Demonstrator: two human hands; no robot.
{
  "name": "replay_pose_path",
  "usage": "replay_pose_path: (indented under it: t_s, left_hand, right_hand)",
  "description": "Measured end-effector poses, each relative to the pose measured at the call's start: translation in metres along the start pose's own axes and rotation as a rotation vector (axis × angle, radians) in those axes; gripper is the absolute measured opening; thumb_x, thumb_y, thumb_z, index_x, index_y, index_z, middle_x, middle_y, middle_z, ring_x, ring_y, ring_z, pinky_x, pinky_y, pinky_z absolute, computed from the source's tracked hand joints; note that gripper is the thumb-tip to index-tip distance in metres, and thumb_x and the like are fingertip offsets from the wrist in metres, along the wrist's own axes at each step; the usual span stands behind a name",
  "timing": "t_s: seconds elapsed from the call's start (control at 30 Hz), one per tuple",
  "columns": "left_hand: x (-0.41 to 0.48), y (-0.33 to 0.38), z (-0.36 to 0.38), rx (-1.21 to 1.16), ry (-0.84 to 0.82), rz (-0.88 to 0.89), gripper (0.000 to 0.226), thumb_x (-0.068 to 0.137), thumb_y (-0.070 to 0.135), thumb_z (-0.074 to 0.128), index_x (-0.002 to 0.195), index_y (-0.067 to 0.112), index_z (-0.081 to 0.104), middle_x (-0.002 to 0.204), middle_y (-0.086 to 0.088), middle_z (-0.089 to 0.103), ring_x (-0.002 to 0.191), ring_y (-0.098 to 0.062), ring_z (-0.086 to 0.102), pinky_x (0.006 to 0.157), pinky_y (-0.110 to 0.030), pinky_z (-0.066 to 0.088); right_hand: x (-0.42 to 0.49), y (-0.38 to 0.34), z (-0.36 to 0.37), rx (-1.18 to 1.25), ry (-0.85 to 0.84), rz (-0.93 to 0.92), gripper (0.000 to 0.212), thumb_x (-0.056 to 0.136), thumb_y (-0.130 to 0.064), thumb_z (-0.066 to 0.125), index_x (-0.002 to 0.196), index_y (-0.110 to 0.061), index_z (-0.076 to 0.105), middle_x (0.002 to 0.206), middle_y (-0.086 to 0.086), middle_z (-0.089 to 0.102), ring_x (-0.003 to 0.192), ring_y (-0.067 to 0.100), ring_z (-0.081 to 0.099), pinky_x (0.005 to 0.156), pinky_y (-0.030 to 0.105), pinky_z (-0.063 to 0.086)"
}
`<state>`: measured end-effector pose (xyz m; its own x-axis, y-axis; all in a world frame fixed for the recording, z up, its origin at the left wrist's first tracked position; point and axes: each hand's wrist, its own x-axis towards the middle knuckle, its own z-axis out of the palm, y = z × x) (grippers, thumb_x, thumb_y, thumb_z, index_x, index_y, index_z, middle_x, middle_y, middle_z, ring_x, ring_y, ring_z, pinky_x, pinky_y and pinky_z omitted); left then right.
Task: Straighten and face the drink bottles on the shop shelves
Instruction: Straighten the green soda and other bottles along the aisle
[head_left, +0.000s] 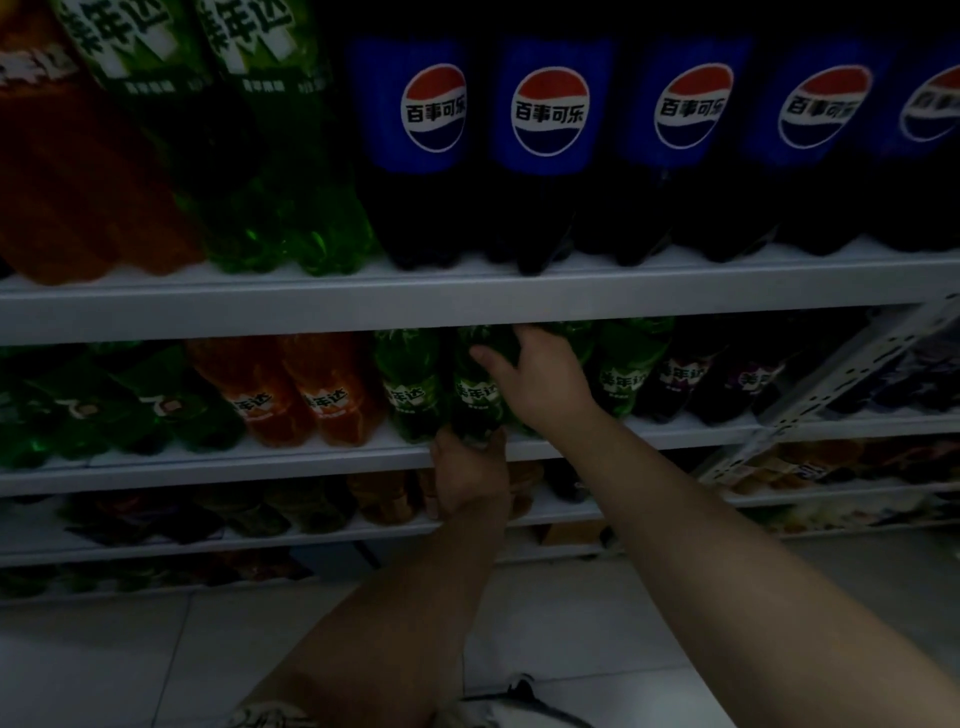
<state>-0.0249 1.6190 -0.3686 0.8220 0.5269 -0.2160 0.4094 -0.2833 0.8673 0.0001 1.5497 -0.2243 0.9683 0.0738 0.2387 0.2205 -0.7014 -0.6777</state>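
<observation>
Both bare hands grip one green plastic soda bottle (475, 395) on the grey metal middle shelf (208, 460). The left hand (470, 475) cups its base; the right hand (537, 379) wraps its upper body.

Pale tiled floor (571, 613) below hands, grout lines visible. Perforated metal shelf upright (831, 384) right of hands, slanting across frame. Dark shoe with white trim (519, 691) at bottom edge, below forearms. Cardboard box (571, 532) under lowest shelf, dim.
</observation>
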Motion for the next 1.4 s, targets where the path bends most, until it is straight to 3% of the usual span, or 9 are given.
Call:
replay_pose_path:
  t_s: [0.23,0.43,0.63,0.77,0.87,1.0,1.17,1.3,1.4]
  left_hand:
    - [-0.004,-0.003,0.008,0.055,0.068,-0.019,0.059,0.078,0.049,0.069,0.123,0.014,0.051,0.126,-0.008,0.051,0.109,-0.031,0.052,0.088,-0.038,0.042]
    - [-0.007,-0.025,0.023,-0.045,0.193,0.184,0.060,0.075,0.038,0.077,0.117,0.003,0.053,0.112,-0.012,0.054,0.101,-0.023,0.052,0.082,-0.023,0.039]
    - [-0.027,-0.098,0.055,0.115,0.101,0.502,0.023,0.080,0.015,0.075,0.084,0.012,0.052,0.084,-0.010,0.055,0.079,-0.028,0.056,0.072,-0.031,0.044]
    - [-0.004,-0.148,0.085,0.159,0.073,0.520,0.038,0.077,0.033,0.068,0.100,0.005,0.057,0.096,-0.016,0.056,0.090,-0.034,0.056,0.078,-0.035,0.044]
    - [0.020,-0.183,0.114,0.117,0.083,0.484,0.059,0.074,0.026,0.079,0.118,0.000,0.049,0.115,-0.022,0.051,0.109,-0.038,0.051,0.095,-0.039,0.039]
    - [0.033,-0.223,0.154,0.047,0.070,0.571,0.081,0.066,0.022,0.085,0.131,0.010,0.039,0.137,-0.011,0.036,0.126,-0.031,0.037,0.106,-0.025,0.024]
    - [0.041,-0.266,0.188,-0.050,0.148,0.856,0.094,0.072,0.033,0.076,0.146,0.020,0.019,0.154,-0.004,0.016,0.141,-0.018,0.016,0.112,-0.035,0.018]
    - [0.058,-0.299,0.207,-0.021,0.197,0.924,0.104,0.063,0.017,0.085,0.144,0.020,0.021,0.152,-0.014,0.017,0.138,-0.023,0.017,0.107,-0.047,0.022]
    - [0.068,-0.314,0.213,-0.026,0.207,0.981,0.102,0.070,0.024,0.083,0.147,0.021,0.017,0.153,-0.014,0.017,0.139,-0.023,0.019,0.107,-0.046,0.023]
  right_hand:
    - [-0.071,0.046,0.005,0.062,0.323,-0.128,0.033,0.086,-0.004,0.055,0.118,0.001,0.059,0.115,0.015,0.061,0.102,0.020,0.056,0.088,0.017,0.040]
    - [-0.145,0.160,0.042,-0.002,0.087,0.188,0.021,0.085,-0.008,0.061,0.105,-0.006,0.065,0.101,0.011,0.063,0.083,0.026,0.064,0.067,0.026,0.047]
    - [-0.174,0.288,0.069,0.059,-0.018,0.653,0.038,0.084,-0.011,0.061,0.121,-0.006,0.059,0.118,0.013,0.062,0.099,0.023,0.061,0.078,0.024,0.044]
    - [-0.157,0.361,0.081,0.145,0.068,0.800,0.048,0.084,-0.017,0.064,0.130,-0.011,0.050,0.124,0.010,0.059,0.110,0.023,0.056,0.083,0.027,0.045]
    - [-0.136,0.404,0.096,0.195,0.208,0.762,0.057,0.085,-0.025,0.066,0.136,-0.013,0.043,0.127,0.009,0.055,0.115,0.027,0.053,0.091,0.039,0.048]
    - [-0.122,0.452,0.118,0.328,0.172,0.648,0.065,0.085,-0.016,0.066,0.141,-0.022,0.033,0.122,-0.006,0.051,0.105,0.014,0.053,0.073,0.015,0.046]
    - [-0.133,0.492,0.142,0.447,0.154,0.493,0.064,0.074,-0.024,0.078,0.123,-0.044,0.042,0.114,-0.016,0.057,0.089,-0.006,0.058,0.066,0.014,0.049]
    - [-0.137,0.509,0.169,0.173,0.445,0.412,0.087,0.065,-0.047,0.080,0.136,-0.030,0.034,0.130,-0.007,0.036,0.115,0.012,0.042,0.093,0.030,0.042]
    - [-0.140,0.515,0.180,0.232,0.405,0.291,0.082,0.077,-0.036,0.074,0.141,-0.040,0.023,0.142,-0.007,0.028,0.126,0.011,0.033,0.102,0.029,0.035]
